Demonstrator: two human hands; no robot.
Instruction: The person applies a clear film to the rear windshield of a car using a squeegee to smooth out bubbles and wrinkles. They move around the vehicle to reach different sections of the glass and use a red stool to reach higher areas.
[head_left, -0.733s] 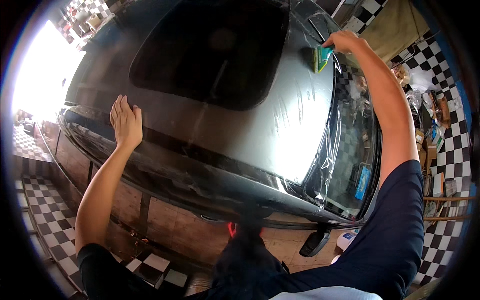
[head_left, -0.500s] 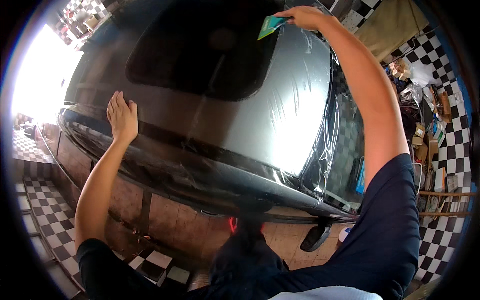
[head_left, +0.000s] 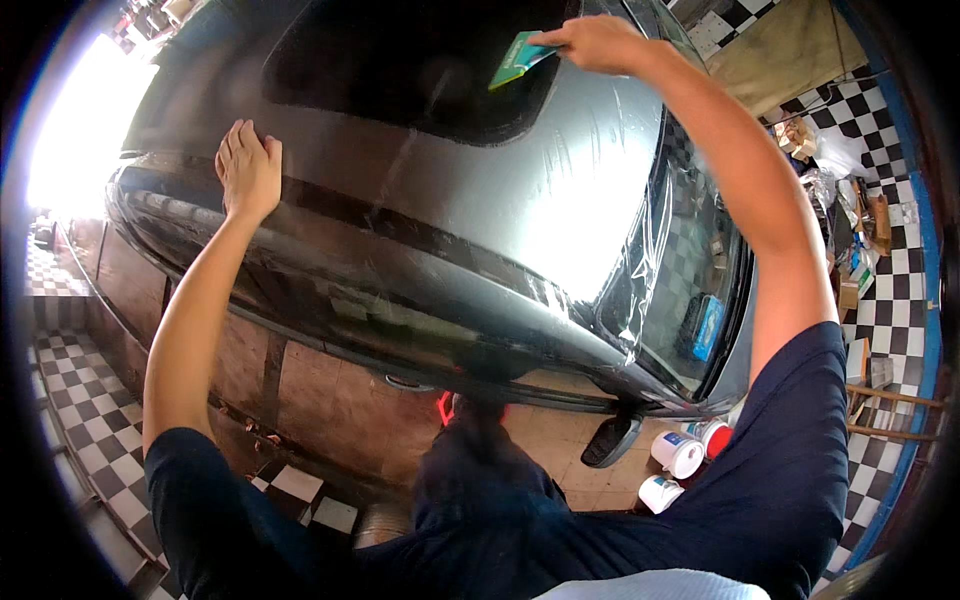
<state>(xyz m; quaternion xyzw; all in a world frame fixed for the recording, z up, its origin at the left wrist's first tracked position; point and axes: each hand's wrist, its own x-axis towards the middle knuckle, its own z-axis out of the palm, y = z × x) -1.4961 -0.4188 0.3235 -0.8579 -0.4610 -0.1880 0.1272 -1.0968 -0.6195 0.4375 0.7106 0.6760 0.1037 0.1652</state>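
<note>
"What is being held, and where?"

"A green squeegee is gripped by its end in the right hand, with the blade angled out to the left of the fingers, over the dark roof panel. Whether the blade is pressed to the surface cannot be told."

"And the left hand?"

"Nothing is seen held in it. It is laid palm down, fingers extended, near the side edge of the car roof, well apart from the right. Its pressure cannot be judged."

"Where is the clear film troublesome?"

"Fine creases are seen on the near side of the right hand, and loose folds are bunched nearer still, along the windshield."

"How is the squeegee best worked?"

"Its whole edge should be set down evenly, at a low tilt, and drawn in long, overlapping strokes toward the loose folds. Creases are probably better lifted and relaid than pressed flat. With the right arm stretched so far, pressure may be lost at the blade's tip; balance can be lent by the left hand, provided the surface is not dragged."
</note>
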